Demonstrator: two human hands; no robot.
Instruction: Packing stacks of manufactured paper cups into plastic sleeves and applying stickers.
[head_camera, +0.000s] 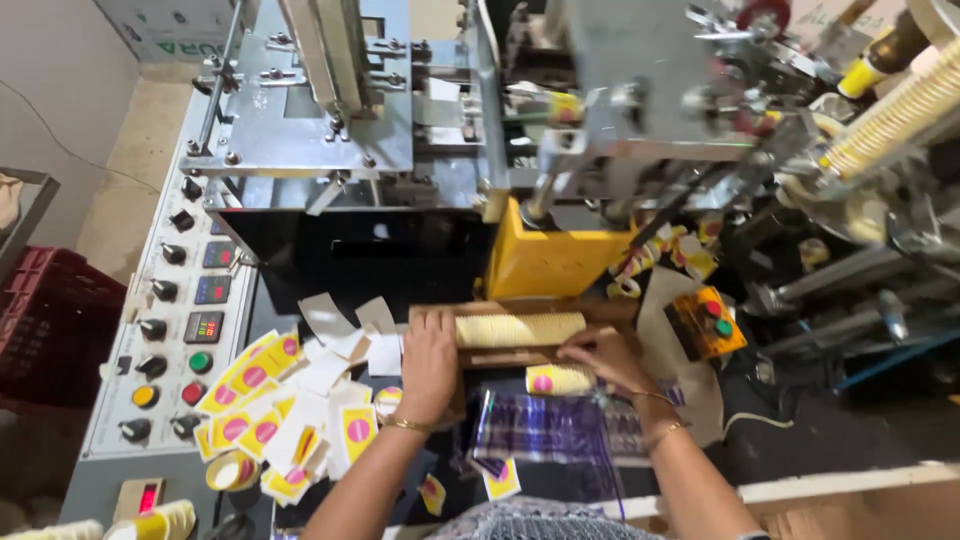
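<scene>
While both hands' fingers rest open, left hand (428, 362) and right hand (600, 352) bracket the ribbed cup stack (520, 329).

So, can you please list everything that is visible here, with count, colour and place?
cup stack: one, cream, lying in wooden tray, between the hands
wooden tray: one, brown, centre
cup: one, yellow with pink dot, under right hand
blanks: many, yellow and white, loose pile at left
plastic sleeve: one, clear, below tray
control panel: one, grey, black knobs and coloured buttons, far left
yellow guard: one, above tray
crate: one, red, left edge
left hand: on tray's left end, bangle at wrist
right hand: at stack's right end, bangles
</scene>
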